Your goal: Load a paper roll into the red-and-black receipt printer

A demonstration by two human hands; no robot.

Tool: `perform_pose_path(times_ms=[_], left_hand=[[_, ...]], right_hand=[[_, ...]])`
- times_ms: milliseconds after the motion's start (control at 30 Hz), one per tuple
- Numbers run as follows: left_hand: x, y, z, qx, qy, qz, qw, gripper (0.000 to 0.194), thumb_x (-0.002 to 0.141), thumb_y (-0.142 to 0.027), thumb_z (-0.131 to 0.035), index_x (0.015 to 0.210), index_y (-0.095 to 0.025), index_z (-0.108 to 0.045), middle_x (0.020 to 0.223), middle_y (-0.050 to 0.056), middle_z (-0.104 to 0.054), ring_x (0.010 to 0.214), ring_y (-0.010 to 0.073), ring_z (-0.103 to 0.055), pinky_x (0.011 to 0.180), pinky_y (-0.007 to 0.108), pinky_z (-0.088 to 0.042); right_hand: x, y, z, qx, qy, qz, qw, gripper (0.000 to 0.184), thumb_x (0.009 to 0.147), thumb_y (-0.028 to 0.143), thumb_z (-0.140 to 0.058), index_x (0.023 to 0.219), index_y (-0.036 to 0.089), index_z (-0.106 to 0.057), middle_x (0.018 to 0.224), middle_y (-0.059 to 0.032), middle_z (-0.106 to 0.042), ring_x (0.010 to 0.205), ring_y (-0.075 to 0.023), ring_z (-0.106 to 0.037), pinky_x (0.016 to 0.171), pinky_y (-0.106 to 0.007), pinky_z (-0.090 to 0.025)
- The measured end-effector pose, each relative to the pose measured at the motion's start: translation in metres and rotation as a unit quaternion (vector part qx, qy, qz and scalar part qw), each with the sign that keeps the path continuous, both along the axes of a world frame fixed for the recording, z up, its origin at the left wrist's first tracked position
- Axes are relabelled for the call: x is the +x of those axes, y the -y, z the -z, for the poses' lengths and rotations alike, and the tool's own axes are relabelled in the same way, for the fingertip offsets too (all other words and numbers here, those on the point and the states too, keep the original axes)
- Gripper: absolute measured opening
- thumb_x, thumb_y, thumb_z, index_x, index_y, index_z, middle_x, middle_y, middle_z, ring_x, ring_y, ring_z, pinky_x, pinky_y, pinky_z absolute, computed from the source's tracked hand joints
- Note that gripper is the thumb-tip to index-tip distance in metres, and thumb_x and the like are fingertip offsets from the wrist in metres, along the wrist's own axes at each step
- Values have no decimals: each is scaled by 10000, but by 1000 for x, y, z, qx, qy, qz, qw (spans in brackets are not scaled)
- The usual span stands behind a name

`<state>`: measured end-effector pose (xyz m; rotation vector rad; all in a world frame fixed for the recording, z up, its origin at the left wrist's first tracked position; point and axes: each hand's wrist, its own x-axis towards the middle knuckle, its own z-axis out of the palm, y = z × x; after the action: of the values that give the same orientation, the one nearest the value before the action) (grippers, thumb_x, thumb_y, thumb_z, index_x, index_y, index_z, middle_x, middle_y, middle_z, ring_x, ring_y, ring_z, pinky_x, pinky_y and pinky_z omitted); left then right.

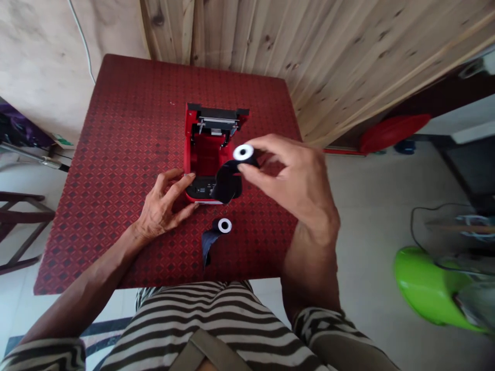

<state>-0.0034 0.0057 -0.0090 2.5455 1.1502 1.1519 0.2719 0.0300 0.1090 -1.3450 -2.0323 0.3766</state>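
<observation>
Pale planks (270, 36) line the top of the frame, and below them we see a counter (116, 129) covered in a red diamond pattern. At the right edge a bright green tub (421, 288) stands on the floor. Near the middle of the frame, on the counter, sits a red-and-black machine (207, 154) with its lid (218, 123) raised and its red hollow exposed. Our left hand (160, 206) rests at its front left corner, fingers and thumb apart, touching the casing. Right of center, our right hand (301, 180) is pinched on a black roll (248, 157) with a white end, above the machine's right side. A loose black strip (225, 188) hangs from it across the front panel; whether they touch, we cannot tell. A second roll (220, 225) lies on the counter at lower center, its tail unrolled toward the near edge.
</observation>
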Motion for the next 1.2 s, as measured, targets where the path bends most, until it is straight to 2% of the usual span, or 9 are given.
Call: perform_pose_path(times_ms=[133, 267, 400, 633, 767, 867, 933, 1033, 1200], left_hand=[[1, -1, 0, 3, 5, -8, 1000, 730, 949, -442, -748, 1586, -285, -429, 1376, 129, -575, 1243, 279, -662, 1032, 456, -650], [-1, -2, 2, 7, 2, -14, 1000, 736, 932, -449, -764, 1577, -296, -443, 1381, 120, -573, 1254, 281, -653, 1054, 475, -635], [-2, -3, 2, -2, 8, -12, 1000, 737, 920, -452, -779, 1567, -292, -466, 1380, 123, -577, 1249, 282, -646, 1083, 490, -609], [-2, -4, -2, -11, 14, 4, 1000, 727, 937, -503, -757, 1568, -287, -469, 1387, 141, -573, 1258, 277, -625, 1065, 431, -613], [-1, -3, -2, -17, 16, 7, 1000, 744, 934, -526, -755, 1576, -290, -461, 1388, 137, -571, 1259, 278, -624, 1076, 430, -606], [-1, -2, -1, -26, 10, -2, 1000, 751, 934, -578, -734, 1575, -304, -452, 1402, 132, -561, 1282, 286, -610, 1094, 443, -599], [-1, -2, -2, -32, 6, -1, 999, 756, 937, -584, -726, 1581, -310, -440, 1415, 134, -554, 1300, 291, -599, 1111, 446, -588], [-1, -2, -3, -29, 0, 3, 1000, 751, 948, -550, -727, 1590, -310, -421, 1417, 134, -556, 1297, 283, -599, 1115, 442, -584], [-1, -2, -3, -18, 7, 3, 1000, 745, 945, -535, -737, 1579, -278, -444, 1398, 145, -575, 1266, 283, -616, 1096, 444, -592]], right_hand=[[50, 0, 54, -52, -160, 95, 981, 226, 856, 283, -754, 1071, 244, -696, 1023, -7, -785, 914, -194, -762, 811, -363, -638], [71, -5, 118, -83, -232, 153, 957, 274, 807, 331, -774, 1043, 231, -676, 1030, -35, -789, 981, -207, -767, 901, -420, -640], [72, -6, 146, -58, -274, 183, 942, 312, 776, 357, -803, 1021, 238, -652, 1011, -39, -782, 958, -203, -762, 890, -417, -646], [79, -7, 152, -55, -251, 177, 950, 347, 806, 388, -805, 1071, 248, -632, 1075, -44, -782, 1016, -219, -761, 949, -455, -635], [80, 24, 126, -30, -171, 221, 960, 521, 772, 330, -874, 1233, 249, -644, 1219, -98, -775, 1089, -256, -754, 968, -482, -628], [69, 68, 97, -13, -129, 250, 959, 183, 898, 319, -788, 1066, 266, -735, 1015, -41, -805, 920, -215, -762, 905, -442, -639], [55, 95, 87, -103, -139, 165, 971, 133, 895, 302, -813, 1017, 269, -775, 960, -16, -812, 831, -189, -762, 832, -391, -649], [25, 119, 95, -189, -154, 36, 969, 419, 844, 278, -879, 1245, 287, -757, 1181, -43, -815, 870, -184, -772, 842, -386, -656], [-9, 117, 121, -164, -173, -10, 971, 367, 932, 182, -762, 1285, 281, -745, 1232, -62, -798, 1150, -227, -743, 1037, -447, -608]])
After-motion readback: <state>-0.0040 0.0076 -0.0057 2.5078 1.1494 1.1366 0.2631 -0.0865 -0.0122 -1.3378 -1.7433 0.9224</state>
